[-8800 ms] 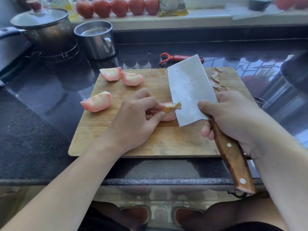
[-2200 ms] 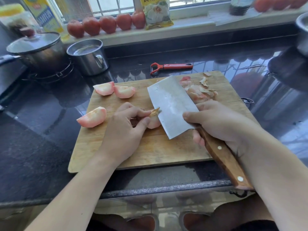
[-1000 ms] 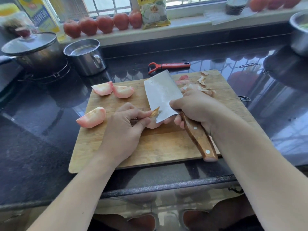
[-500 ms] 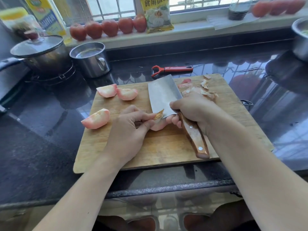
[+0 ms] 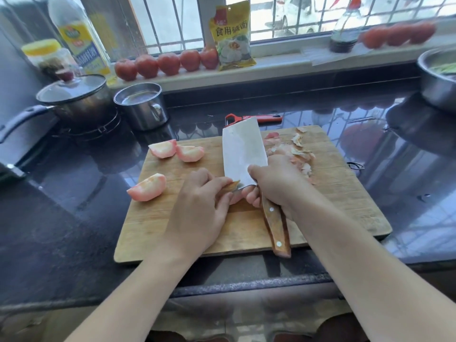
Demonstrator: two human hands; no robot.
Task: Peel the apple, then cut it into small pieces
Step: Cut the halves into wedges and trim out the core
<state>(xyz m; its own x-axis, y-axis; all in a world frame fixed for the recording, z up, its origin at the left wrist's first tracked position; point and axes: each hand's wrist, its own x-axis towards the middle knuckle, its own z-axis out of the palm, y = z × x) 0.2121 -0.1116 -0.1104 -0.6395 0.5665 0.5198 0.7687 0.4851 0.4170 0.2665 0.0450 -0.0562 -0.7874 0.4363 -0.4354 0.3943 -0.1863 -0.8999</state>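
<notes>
On the wooden cutting board (image 5: 333,206) my left hand (image 5: 199,208) grips a peeled apple wedge (image 5: 235,197), mostly hidden under my fingers, with a brown core strip (image 5: 230,186) sticking up. My right hand (image 5: 274,181) holds a cleaver (image 5: 243,151) at the top of its wooden handle (image 5: 275,228), the blade's heel against the wedge. Three more peeled wedges lie on the board: two at the back left (image 5: 164,149) (image 5: 190,153) and one at the left edge (image 5: 148,187). A pile of peelings (image 5: 299,154) sits at the back right.
A red peeler (image 5: 254,117) lies behind the board. A steel cup (image 5: 142,104) and a lidded pot (image 5: 74,97) stand at the back left. Tomatoes (image 5: 167,62) line the windowsill beside a yellow packet (image 5: 232,35). A steel bowl (image 5: 438,80) stands far right.
My right hand slid up the handle to the blade's heel and brought the cleaver in against the wedge. My left hand kept its hold on the wedge. The view tilted up.
</notes>
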